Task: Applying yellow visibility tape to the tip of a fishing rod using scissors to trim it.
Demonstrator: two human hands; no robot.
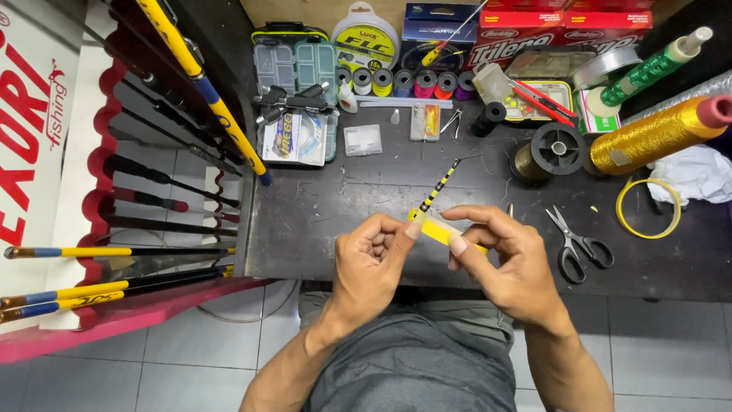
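Observation:
My left hand and my right hand together pinch a thin yellow rod section above the front of the dark table. The rod's tip, banded black and yellow, points away from me toward the back of the table. My left thumb and forefinger close on the rod near where the bands begin. The fingers of my right hand wrap the yellow part lower down and hide its end.
Black-handled scissors lie right of my hands, beside a yellow tape ring. A gold thread spool, a dark reel, small thread bobbins and tackle boxes crowd the back. Fishing rods rest on a red rack at left.

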